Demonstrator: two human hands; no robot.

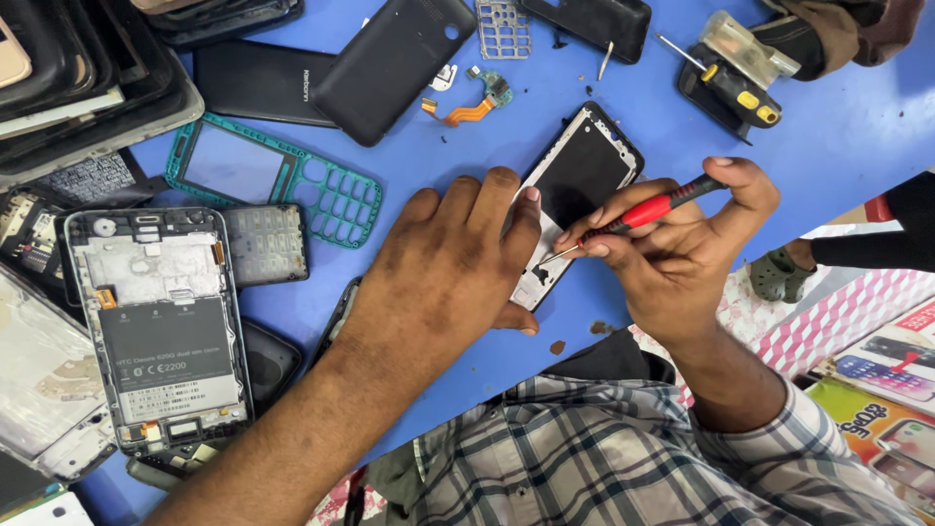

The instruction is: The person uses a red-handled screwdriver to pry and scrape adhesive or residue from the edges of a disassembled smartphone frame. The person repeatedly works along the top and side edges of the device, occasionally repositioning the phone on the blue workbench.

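Note:
A small opened phone (pixel 580 185) with a white frame and black inside lies tilted on the blue table (pixel 623 97). My left hand (pixel 443 268) rests flat beside it and presses its lower left edge down with the fingers. In my right hand (pixel 682 248) is a red and black screwdriver (pixel 648 210), its thin tip touching the lower end of the phone near my left fingertips.
A larger opened phone frame (pixel 161 326) lies at the left, next to a teal keypad frame (pixel 278 180) and black back covers (pixel 390 63). An orange flex cable (pixel 467 105) and a yellow and black screwdriver (pixel 730 83) lie farther back. Stacked phone parts crowd the left edge.

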